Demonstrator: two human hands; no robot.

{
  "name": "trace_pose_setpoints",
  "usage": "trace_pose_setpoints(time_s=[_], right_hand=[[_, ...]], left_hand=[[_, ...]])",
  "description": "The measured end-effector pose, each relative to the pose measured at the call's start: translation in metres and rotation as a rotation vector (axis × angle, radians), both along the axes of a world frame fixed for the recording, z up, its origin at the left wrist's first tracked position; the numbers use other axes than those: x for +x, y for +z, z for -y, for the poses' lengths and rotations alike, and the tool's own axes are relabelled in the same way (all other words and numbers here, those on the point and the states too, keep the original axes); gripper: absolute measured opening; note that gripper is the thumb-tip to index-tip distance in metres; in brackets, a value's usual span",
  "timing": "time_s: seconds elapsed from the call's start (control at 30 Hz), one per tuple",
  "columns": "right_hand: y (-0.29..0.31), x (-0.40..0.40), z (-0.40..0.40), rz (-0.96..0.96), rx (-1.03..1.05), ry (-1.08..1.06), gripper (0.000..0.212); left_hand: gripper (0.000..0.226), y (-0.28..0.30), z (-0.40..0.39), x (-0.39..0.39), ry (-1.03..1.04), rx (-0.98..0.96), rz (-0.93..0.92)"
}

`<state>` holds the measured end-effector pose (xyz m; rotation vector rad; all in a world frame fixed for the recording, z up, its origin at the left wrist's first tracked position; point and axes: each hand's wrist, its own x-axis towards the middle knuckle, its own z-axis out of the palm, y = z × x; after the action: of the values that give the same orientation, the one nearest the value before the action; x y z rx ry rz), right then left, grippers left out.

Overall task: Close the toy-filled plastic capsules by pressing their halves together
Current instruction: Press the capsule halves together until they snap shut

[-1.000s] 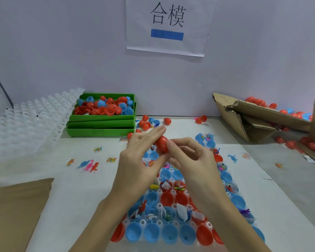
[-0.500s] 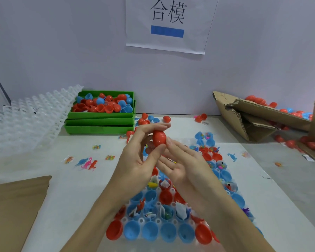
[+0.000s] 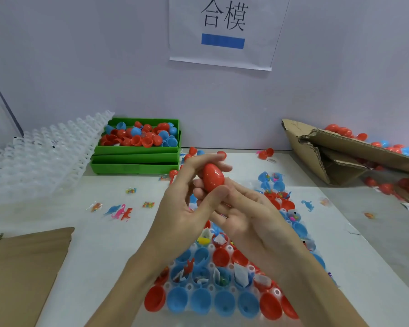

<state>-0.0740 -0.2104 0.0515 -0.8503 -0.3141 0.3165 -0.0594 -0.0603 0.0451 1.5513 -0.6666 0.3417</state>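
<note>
A closed red egg-shaped capsule (image 3: 211, 177) is held upright above the table, pinched between the thumb and fingers of my left hand (image 3: 182, 208). My right hand (image 3: 243, 213) lies palm up just below and to the right of it, fingers relaxed and stretched under the capsule. Beneath both hands sits a clear holder tray (image 3: 232, 290) with several red and blue capsule halves (image 3: 200, 300), many with small toys or paper slips inside. My forearms hide part of the tray.
Stacked green bins (image 3: 137, 159) of loose red and blue halves stand at the back left, beside a stack of clear trays (image 3: 40, 156). A torn cardboard box (image 3: 328, 156) with capsules lies at the right. Small toy dinosaurs (image 3: 121, 211) and brown cardboard (image 3: 21, 267) are at the left.
My right hand has let go of the red capsule and opened palm up beneath it. My left hand now holds the capsule alone, a little higher.
</note>
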Motion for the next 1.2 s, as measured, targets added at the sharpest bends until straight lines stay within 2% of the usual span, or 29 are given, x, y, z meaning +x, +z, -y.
trace_pose_setpoints(time_s=[0.33, 0.5, 0.73, 0.97, 1.2], right_hand=[[-0.006, 0.001, -0.006, -0.009, 0.063, 0.052, 0.03], [-0.005, 0.002, -0.003, 0.002, 0.017, 0.031, 0.031], [-0.003, 0.002, 0.003, 0.026, -0.077, 0.006, 0.03], [-0.002, 0.0, 0.004, 0.02, -0.07, 0.017, 0.03], [-0.001, 0.0, 0.0, 0.049, -0.048, 0.051, 0.029]], left_hand=[[0.03, -0.004, 0.005, -0.002, 0.25, 0.121, 0.283], [0.03, -0.006, 0.005, -0.001, 0.241, 0.121, 0.27], [0.027, -0.015, 0.0, 0.007, 0.101, 0.212, 0.197], [0.035, -0.021, -0.001, 0.01, 0.112, 0.274, 0.253], [0.032, -0.017, 0.0, 0.008, 0.158, 0.186, 0.237]])
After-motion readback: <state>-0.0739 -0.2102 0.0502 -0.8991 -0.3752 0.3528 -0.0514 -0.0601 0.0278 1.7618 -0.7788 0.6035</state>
